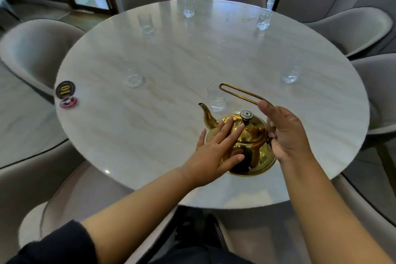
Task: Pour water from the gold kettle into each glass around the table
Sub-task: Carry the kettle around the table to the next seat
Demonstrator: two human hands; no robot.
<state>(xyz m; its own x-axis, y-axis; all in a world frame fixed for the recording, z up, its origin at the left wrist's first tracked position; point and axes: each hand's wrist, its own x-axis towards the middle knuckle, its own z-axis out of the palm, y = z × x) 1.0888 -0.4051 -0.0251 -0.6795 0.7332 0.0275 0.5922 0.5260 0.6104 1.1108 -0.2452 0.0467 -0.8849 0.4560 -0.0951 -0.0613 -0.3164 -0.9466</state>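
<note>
The gold kettle (249, 143) stands on the round marble table (171, 60) near its front edge, spout pointing left. My right hand (285, 133) grips the lower part of its long wire handle, which sticks up and away. Fingers apart, my left hand (216, 150) lies flat against the kettle's left side and lid. A clear glass (216, 97) stands just behind the spout. More glasses stand around the table: at the left (133, 76), far left (146, 24), far middle (188, 9), far right (264, 19) and right (290, 75).
Grey upholstered chairs (36, 49) ring the table on all sides. Two round discs, one black (65, 89) and one red (69, 102), lie at the table's left edge. A glass door stands beyond the far chairs.
</note>
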